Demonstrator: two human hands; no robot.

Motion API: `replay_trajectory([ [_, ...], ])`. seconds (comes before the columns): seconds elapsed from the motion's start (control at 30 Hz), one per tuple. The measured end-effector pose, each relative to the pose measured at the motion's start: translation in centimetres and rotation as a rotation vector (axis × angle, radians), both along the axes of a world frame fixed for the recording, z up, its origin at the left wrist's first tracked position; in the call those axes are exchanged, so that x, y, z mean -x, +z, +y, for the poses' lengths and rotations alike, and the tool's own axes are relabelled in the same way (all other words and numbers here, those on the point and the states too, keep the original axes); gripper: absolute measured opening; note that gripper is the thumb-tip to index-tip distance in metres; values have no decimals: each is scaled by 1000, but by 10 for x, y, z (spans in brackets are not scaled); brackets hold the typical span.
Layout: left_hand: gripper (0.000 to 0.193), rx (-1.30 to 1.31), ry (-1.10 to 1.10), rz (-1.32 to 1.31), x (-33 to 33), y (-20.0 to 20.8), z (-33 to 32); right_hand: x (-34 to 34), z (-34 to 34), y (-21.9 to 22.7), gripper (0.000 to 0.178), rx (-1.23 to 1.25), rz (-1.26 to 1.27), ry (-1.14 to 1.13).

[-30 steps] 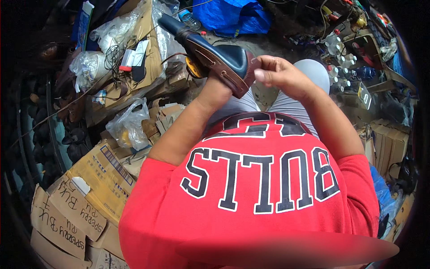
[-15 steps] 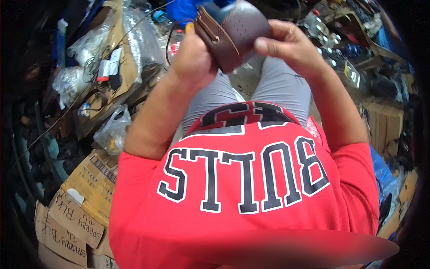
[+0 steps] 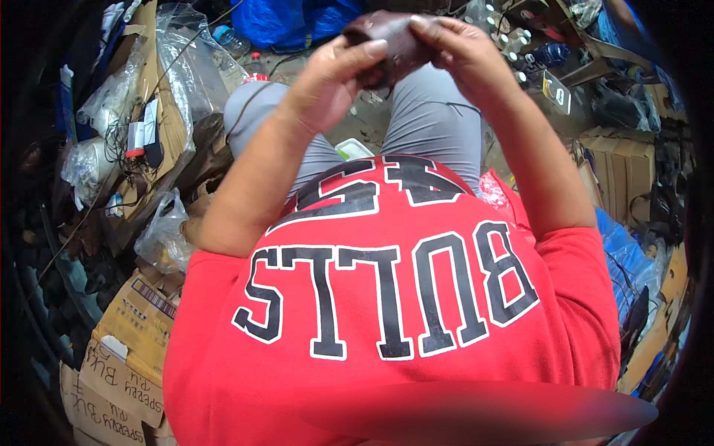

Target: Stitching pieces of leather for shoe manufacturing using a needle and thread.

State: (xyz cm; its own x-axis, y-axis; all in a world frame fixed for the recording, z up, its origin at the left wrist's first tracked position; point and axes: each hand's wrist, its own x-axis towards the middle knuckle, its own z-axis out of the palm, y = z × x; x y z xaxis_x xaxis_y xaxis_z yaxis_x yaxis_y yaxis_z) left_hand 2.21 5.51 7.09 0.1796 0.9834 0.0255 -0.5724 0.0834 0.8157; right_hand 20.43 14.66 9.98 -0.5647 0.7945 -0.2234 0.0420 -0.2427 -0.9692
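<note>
nearest the camera is the red shirt (image 3: 387, 312) with big dark letters, and past it the grey trousers (image 3: 431, 126) on bent knees. to the person's left lie flattened cardboard boxes (image 3: 126, 349) and clear plastic bags (image 3: 160, 234) (one crumpled just beside the left elbow). farther out, both hands meet above the knees. the left hand (image 3: 335, 78) is curled around a dark brown leather shoe (image 3: 394, 37), thumb across its near side. the right hand (image 3: 457, 52) grips the shoe's other end, fingers folded over the top. beyond them sit a blue bag (image 3: 290, 18) and small bottles (image 3: 513, 44) on the cluttered floor.
</note>
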Motion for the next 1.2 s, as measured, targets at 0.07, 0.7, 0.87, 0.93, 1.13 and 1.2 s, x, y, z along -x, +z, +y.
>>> replay_trajectory([
  [0.07,55,145,104,-3,-5,-1,-6,-3,-1,-8,35,-90,-38,89],
  [0.7,56,461,139,-75,24,-7,-21,-25,-15,-23,16,-597,-320,236],
  [0.87,56,474,114,-93,25,-8,-22,9,-6,-30,12,-403,-181,370],
  [0.93,55,470,106,-75,25,-8,-23,16,-3,-31,7,-361,-127,428],
  [1.13,51,509,101,-30,28,-3,-25,23,2,-33,6,-319,-90,574],
  [1.2,48,518,106,-51,27,-1,-26,23,3,-35,7,-304,-63,596],
])
